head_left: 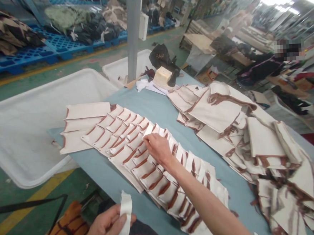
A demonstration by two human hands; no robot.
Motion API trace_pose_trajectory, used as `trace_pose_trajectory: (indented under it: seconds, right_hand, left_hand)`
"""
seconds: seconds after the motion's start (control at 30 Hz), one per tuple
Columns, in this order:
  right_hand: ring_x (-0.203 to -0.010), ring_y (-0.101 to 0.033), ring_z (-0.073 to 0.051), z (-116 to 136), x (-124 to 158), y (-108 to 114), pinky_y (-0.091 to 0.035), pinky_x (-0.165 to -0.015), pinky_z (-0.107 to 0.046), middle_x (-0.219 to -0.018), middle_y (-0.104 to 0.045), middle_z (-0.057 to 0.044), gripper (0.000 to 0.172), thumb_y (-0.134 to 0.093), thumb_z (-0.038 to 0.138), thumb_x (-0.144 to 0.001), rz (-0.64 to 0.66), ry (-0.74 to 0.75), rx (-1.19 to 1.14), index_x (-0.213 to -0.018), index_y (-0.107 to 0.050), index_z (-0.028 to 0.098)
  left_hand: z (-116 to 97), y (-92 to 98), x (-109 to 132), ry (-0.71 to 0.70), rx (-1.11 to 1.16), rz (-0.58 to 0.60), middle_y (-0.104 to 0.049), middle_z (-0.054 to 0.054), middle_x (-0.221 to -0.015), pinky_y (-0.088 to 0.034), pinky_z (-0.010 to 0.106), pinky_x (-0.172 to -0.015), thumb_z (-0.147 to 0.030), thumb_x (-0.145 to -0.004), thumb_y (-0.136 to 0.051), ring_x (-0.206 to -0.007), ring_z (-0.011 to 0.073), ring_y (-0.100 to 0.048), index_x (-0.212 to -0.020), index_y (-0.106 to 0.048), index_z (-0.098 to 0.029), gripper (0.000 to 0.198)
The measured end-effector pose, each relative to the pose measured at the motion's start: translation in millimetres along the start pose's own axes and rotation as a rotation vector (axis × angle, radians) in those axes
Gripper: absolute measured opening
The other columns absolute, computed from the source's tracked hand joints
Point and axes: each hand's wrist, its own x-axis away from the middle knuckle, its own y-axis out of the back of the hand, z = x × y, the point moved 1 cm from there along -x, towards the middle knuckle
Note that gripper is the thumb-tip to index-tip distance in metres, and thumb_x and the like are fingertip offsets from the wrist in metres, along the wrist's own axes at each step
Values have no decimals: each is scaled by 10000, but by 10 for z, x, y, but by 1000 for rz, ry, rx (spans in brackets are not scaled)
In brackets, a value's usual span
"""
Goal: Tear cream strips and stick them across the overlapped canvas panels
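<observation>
Low at the front, my left hand (104, 226) pinches a white paper-like strip (125, 211) between thumb and fingers. My right hand (158, 147) reaches over overlapping rows of cream fabric pieces (121, 152) edged in brown. Its fingers are closed on a small white slip (147, 129), which lies against the pieces. Bits of white show on several other pieces further along the rows. The far end of the rows is partly hidden behind my right forearm.
A blue-green table (137, 104) carries the rows and a large loose heap of cream pieces (221, 113) on the right. White bins (21, 170) stand beyond its left edge. A grey post (134, 33) rises behind. A person (261, 69) is at the far right.
</observation>
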Motion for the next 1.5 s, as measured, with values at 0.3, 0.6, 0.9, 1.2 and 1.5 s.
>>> trace_pose_trajectory:
  seconds: [0.3, 0.6, 0.9, 1.2, 1.5]
  right_hand:
    - [-1037, -636, -323, 306, 335, -88, -551, -870, -470, -1179, -712, -157, 357, -627, 220, -925, 72, 48, 29, -1275, -613, 145]
    - [-1122, -651, -251, 420, 1248, 521, -564, -950, -427, -1219, -684, -137, 268, -556, 216, -994, -228, -27, -293, -1253, -603, 168]
    - [-906, -673, -199, 1001, 1791, 1108, -579, -774, -341, -1026, -725, -79, 278, -666, 173, -936, -436, 55, -320, -1199, -584, 213]
    - [-949, -654, -217, 979, 2109, 1074, -547, -838, -377, -1092, -727, -84, 332, -677, 118, -880, -478, 70, -238, -1182, -580, 214]
    - [-894, -623, -201, 1042, 2273, 1110, -511, -790, -364, -1019, -722, -55, 259, -680, 122, -894, -512, 51, -247, -1113, -581, 218]
  left_hand:
    - [-189, -74, 52, 12, 214, -164, -804, 115, -1036, -552, 291, -824, -707, -723, -781, -909, 261, -740, -1070, -741, -147, 660]
    - [-475, -275, 34, -26, 655, -169, -804, 143, -1052, -591, 312, -768, -409, -702, -903, -827, 235, -762, -1101, -710, -123, 527]
    - [-686, -624, 130, -112, 581, 5, -811, 91, -1041, -572, 235, -794, -372, -717, -888, -970, 219, -741, -1016, -782, -136, 395]
    - [-643, -882, 220, -69, 612, 41, -813, 101, -967, -581, 245, -803, -292, -692, -875, -844, 188, -740, -959, -801, -109, 332]
    - [-542, -1022, 391, -145, 592, 84, -802, 48, -883, -553, 188, -713, -321, -740, -867, -749, 135, -706, -937, -800, -138, 277]
